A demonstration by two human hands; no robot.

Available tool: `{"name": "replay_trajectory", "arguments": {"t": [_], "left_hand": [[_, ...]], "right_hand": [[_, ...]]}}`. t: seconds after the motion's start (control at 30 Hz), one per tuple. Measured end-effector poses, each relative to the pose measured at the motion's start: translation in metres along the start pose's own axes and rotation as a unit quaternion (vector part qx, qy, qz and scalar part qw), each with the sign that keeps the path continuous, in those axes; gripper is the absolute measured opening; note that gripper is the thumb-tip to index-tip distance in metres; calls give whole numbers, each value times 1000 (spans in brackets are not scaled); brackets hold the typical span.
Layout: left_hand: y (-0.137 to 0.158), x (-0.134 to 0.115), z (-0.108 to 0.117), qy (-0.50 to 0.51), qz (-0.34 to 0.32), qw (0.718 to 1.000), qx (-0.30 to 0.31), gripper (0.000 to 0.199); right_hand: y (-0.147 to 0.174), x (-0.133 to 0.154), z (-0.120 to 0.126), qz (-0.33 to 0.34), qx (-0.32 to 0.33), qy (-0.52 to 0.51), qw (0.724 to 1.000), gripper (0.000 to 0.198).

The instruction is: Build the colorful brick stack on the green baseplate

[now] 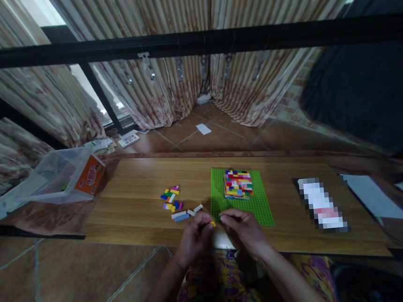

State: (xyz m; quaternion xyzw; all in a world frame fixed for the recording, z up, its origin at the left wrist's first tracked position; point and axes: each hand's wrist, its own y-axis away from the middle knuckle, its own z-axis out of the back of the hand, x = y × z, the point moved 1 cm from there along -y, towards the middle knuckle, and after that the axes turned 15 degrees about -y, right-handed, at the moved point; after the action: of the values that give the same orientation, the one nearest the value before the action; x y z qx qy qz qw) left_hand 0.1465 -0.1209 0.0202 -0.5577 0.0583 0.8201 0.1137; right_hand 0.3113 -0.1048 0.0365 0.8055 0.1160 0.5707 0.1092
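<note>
My left hand [194, 238] and my right hand [244, 229] meet at the near edge of a low wooden board [134, 185], fingertips pinched together. A small yellow brick [212, 224] shows between the left fingers. Whether the right hand also grips a piece is unclear. Just beyond the hands lies a green baseplate [258, 202] carrying a multicoloured block of stacked bricks [238, 183]. Left of the hands lie several loose coloured bricks [173, 200].
A clear plastic tub [60, 175] with an orange label lies tipped at the board's left end. A blurred rectangular item [322, 205] and white sheets [371, 195] lie at the right. A black bar [192, 42] and curtains stand behind; the floor is tiled.
</note>
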Motion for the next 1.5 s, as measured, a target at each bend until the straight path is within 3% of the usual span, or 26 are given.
{"name": "replay_trajectory", "arguments": {"t": [0.17, 0.33, 0.7, 0.9, 1.07, 1.23, 1.5], "left_hand": [[1, -5, 2, -44, 13, 999, -20, 11], [1, -3, 0, -47, 16, 999, -15, 12], [0, -1, 0, -55, 20, 998, -10, 14], [1, 0, -1, -52, 25, 998, -14, 14], [1, 3, -2, -63, 25, 998, -12, 13], [2, 4, -2, -66, 24, 997, -10, 13], [0, 0, -1, -45, 27, 999, -8, 14]], "right_hand": [[-15, 30, 28, 137, -87, 77, 984, 28], [-28, 55, 49, 200, -118, 194, 953, 28], [-51, 66, 43, 344, -31, 411, 844, 25], [-61, 60, 40, 375, 7, 503, 779, 26], [-60, 63, 38, 382, 18, 552, 741, 24], [-61, 61, 40, 389, 4, 544, 744, 24], [-57, 58, 42, 362, -48, 463, 808, 29]]}}
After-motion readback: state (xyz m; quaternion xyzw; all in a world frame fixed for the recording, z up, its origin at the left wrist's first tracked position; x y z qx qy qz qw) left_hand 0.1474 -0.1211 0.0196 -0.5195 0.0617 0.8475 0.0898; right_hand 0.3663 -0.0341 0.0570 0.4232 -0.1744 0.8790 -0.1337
